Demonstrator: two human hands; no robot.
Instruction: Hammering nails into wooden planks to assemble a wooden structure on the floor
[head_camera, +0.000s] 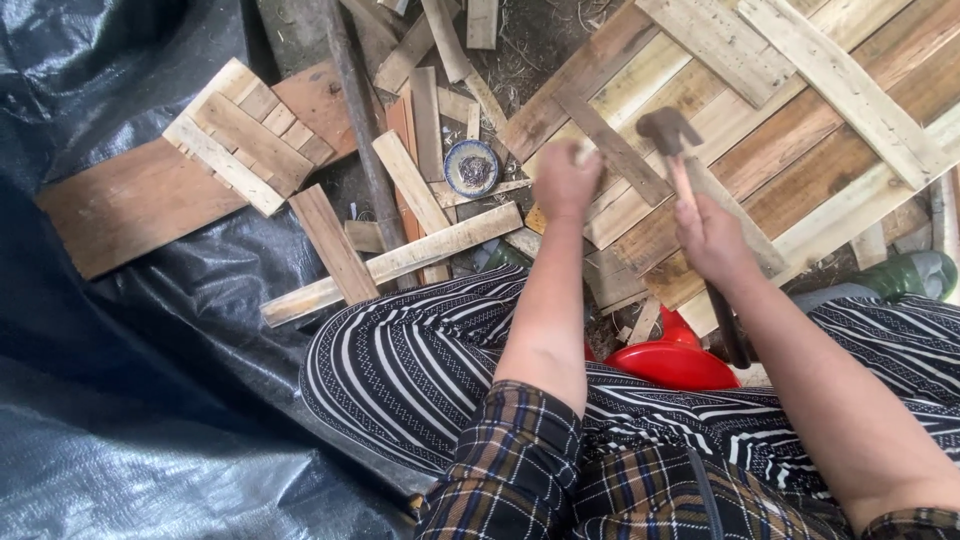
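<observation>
At frame centre, the right hand (712, 238) grips a hammer (668, 130) raised over the pallet boards (800, 140). The left hand (565, 178) is fisted above them. A small round tin (471, 167) holds dark bits.

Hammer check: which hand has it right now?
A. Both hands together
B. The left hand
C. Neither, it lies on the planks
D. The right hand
D. The right hand grips the handle of the hammer, whose head is raised over the wooden planks, while the left hand is a closed fist beside it, apart from the handle.
</observation>
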